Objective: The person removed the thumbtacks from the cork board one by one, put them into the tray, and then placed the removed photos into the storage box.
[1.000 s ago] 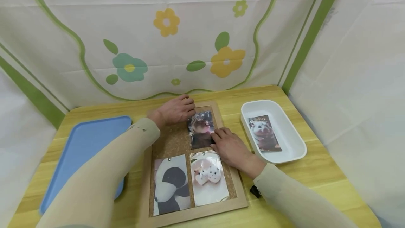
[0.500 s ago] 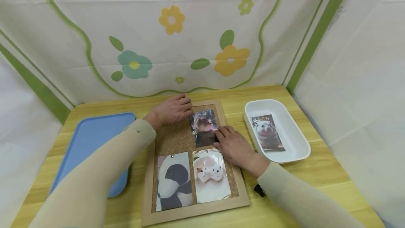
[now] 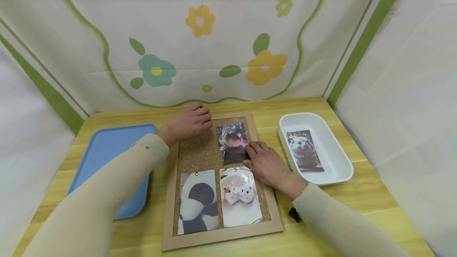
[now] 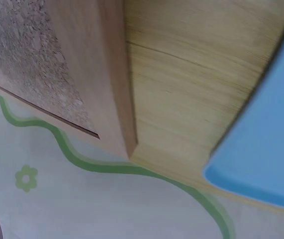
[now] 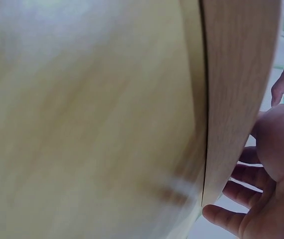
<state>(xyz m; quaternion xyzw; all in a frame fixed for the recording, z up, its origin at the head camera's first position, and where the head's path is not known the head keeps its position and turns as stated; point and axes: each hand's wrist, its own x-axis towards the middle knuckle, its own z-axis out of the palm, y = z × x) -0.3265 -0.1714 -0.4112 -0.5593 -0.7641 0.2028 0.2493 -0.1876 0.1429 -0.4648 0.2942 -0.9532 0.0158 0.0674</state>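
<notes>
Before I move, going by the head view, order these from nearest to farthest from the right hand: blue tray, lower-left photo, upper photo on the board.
Nearest to the right hand first:
1. Upper photo, at its fingertips.
2. Lower-left photo, to its left, on the board's near half.
3. Blue tray, far left, beyond the board.

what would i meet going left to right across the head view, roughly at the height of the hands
Blue tray → left hand → dark animal picture → right hand → white tub with a crowned hamster picture inside.
</notes>
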